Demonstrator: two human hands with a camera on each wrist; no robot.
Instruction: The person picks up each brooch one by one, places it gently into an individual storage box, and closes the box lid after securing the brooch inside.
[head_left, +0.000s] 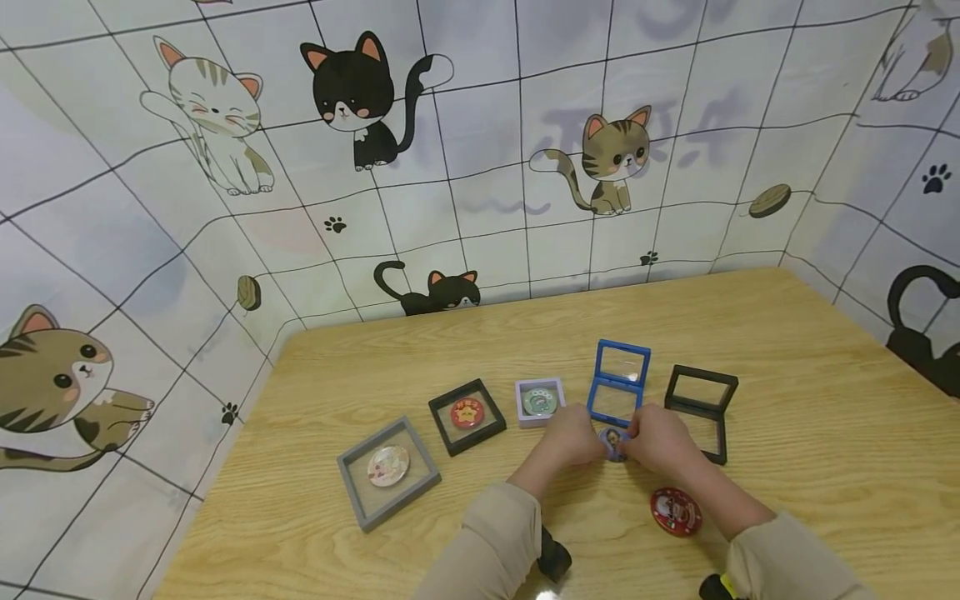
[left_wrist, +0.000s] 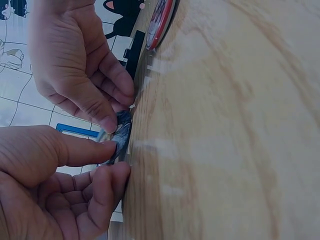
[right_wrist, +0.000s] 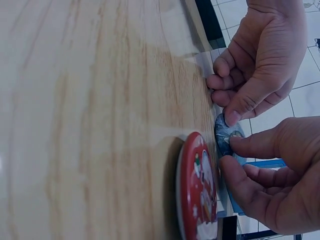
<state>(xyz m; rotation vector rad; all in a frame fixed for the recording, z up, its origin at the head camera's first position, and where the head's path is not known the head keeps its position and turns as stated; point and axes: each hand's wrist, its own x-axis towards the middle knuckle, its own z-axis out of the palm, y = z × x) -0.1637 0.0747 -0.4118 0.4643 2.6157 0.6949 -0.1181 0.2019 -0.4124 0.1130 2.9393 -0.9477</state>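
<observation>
A small round badge [head_left: 613, 443] with a blue-purple picture lies between my two hands, low over the table. My left hand [head_left: 573, 435] pinches its left edge, thumb on the face. On the opposite edge, my right hand [head_left: 663, 442] pinches it too; both thumbs [left_wrist: 95, 152] show in the left wrist view. Just beyond the hands stands a blue display frame [head_left: 617, 381], its lid raised. A black display frame [head_left: 693, 407], also opened, is partly hidden behind my right hand. Nearer me, a red badge [head_left: 677, 512] rests on the wood, below the right wrist.
To the left sit a lilac frame [head_left: 536, 421] with a green badge, a black frame [head_left: 480, 442] with a red badge, and a grey frame [head_left: 402, 503] with a pale badge. The wooden table [head_left: 360, 358] meets a cat-patterned cloth wall [head_left: 487, 208].
</observation>
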